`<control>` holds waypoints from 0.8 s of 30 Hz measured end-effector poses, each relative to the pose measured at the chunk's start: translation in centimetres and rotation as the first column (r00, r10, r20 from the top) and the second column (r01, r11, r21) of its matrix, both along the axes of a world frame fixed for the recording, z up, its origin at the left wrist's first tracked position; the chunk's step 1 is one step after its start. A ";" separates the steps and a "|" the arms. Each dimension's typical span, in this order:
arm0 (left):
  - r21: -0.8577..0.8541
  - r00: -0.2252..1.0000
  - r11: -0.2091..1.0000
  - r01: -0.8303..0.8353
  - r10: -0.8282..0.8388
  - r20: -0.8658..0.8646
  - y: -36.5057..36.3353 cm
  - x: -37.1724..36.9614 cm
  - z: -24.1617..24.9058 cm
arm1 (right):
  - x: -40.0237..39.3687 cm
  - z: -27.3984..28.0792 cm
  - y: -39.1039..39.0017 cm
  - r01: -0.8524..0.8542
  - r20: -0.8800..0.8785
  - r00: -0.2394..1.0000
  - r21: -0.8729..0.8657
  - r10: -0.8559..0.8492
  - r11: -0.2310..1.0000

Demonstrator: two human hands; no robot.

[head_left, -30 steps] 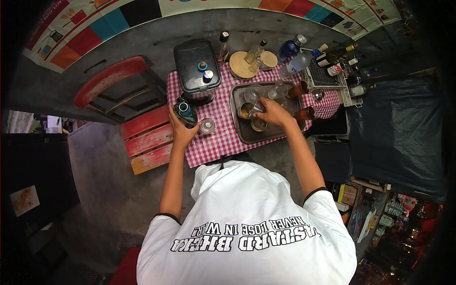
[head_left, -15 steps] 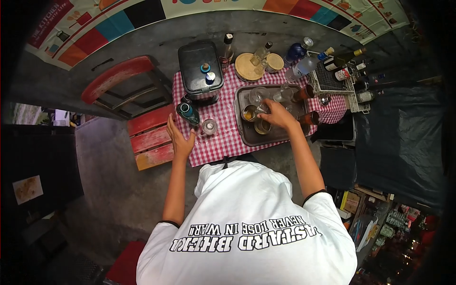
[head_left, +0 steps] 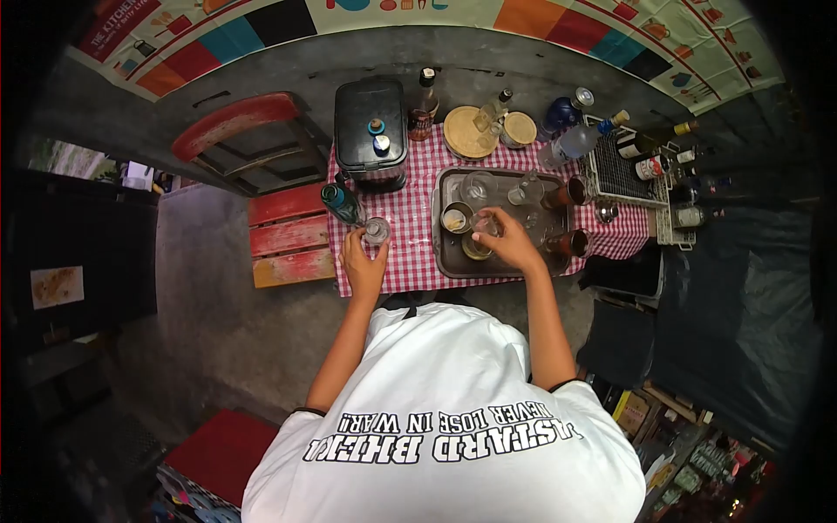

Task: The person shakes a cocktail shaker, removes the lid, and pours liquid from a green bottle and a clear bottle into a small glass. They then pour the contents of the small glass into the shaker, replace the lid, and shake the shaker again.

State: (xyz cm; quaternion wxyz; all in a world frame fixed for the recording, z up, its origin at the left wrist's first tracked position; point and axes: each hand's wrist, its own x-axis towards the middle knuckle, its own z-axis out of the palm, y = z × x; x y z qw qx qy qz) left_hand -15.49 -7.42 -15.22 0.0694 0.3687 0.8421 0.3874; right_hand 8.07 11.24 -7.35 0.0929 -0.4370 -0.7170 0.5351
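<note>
My left hand (head_left: 364, 268) is at the table's left side, its thumb and fingers around the near side of a small clear glass (head_left: 377, 230). Just beyond it stands a dark green bottle (head_left: 343, 204). Over the brown tray (head_left: 453, 261), my right hand (head_left: 513, 246) has its fingers closed on a clear glass (head_left: 485, 225). Below that glass, partly hidden, another glass with a yellowish tint (head_left: 475, 249) stands on the tray. A small metal cup (head_left: 455, 218) with something pale inside sits left of my right fingers. More clear glasses (head_left: 479, 186) stand farther back.
Brown tumblers (head_left: 570, 243) stand along the tray's right edge. A black lidded bin (head_left: 370, 131), a sauce bottle (head_left: 425, 109) and round wooden lids (head_left: 471, 132) are at the back. Bottles fill a wire rack (head_left: 615, 161) at right. A red chair (head_left: 283, 235) stands left.
My left hand has moved from beside the green bottle to the small glass and closed around it. My right hand's fingers now show a clear glass. The whole view has shifted slightly.
</note>
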 end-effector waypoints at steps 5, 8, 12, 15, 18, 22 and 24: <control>-0.019 0.991 0.991 -0.133 0.132 -0.030 1.2 0.9 0.1 | 2.2 -1.7 0.0 0.012 -0.066 0.998 -0.008 -0.013 1.000; -0.066 0.970 0.968 -0.241 0.238 -0.052 2.2 1.4 0.2 | 2.8 -2.2 0.2 0.002 -0.102 0.995 -0.086 -0.011 0.996; -0.033 0.943 0.944 -0.328 0.329 0.052 2.7 1.3 -0.8 | 3.8 -3.6 0.7 -0.014 -0.164 0.986 -0.155 -0.012 0.988; 0.045 0.950 0.951 -0.306 0.303 0.068 2.7 1.4 -0.5 | 4.6 -4.3 1.2 -0.035 -0.190 0.982 -0.179 0.000 0.983; -0.019 0.956 0.969 -0.248 0.248 0.154 2.5 1.5 0.9 | 5.3 -4.0 1.8 -0.059 -0.183 0.983 -0.186 0.024 0.981; -0.083 0.956 0.975 -0.206 0.219 0.196 2.0 1.1 0.9 | 5.9 -5.0 2.2 -0.101 -0.145 0.986 -0.148 0.079 0.984; -0.096 0.944 0.990 -0.100 0.125 0.306 1.7 0.5 0.9 | 6.1 -5.8 1.9 -0.098 -0.164 0.984 -0.162 0.071 0.982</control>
